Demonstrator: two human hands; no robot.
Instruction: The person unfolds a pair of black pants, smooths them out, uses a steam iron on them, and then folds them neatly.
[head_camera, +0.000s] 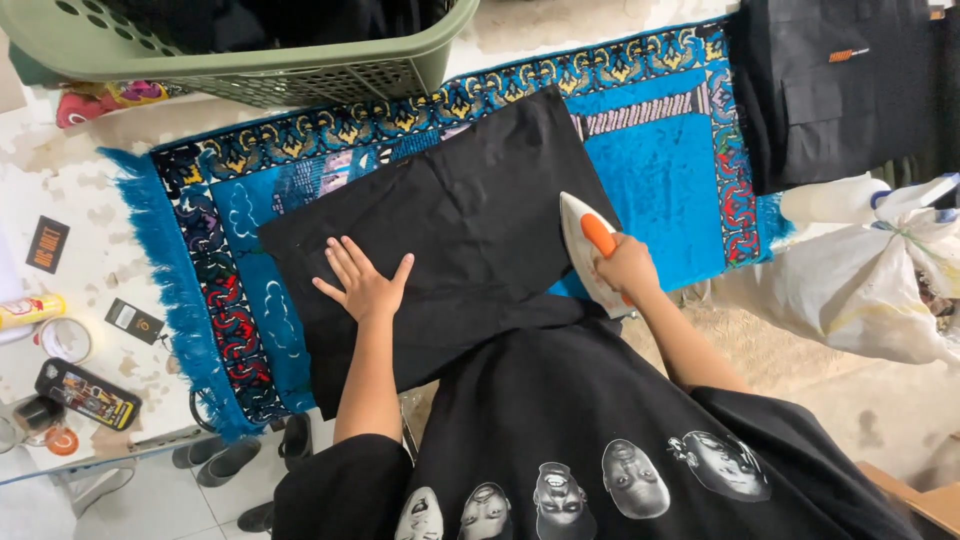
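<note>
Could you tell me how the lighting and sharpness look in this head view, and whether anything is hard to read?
Head view: light is even and soft, with only faint shadows; the left hand on the black cloth and the right hand on the iron are sharp; the black cloth shows little fold detail; the white bag is nearly washed out; the green basket bows at the frame edge.

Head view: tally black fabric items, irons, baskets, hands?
Black fabric items: 2, the black cloth being ironed and the black garment at top right
Irons: 1, iron
Baskets: 1, green basket
Hands: 2, left hand, right hand
Total: 6
</note>
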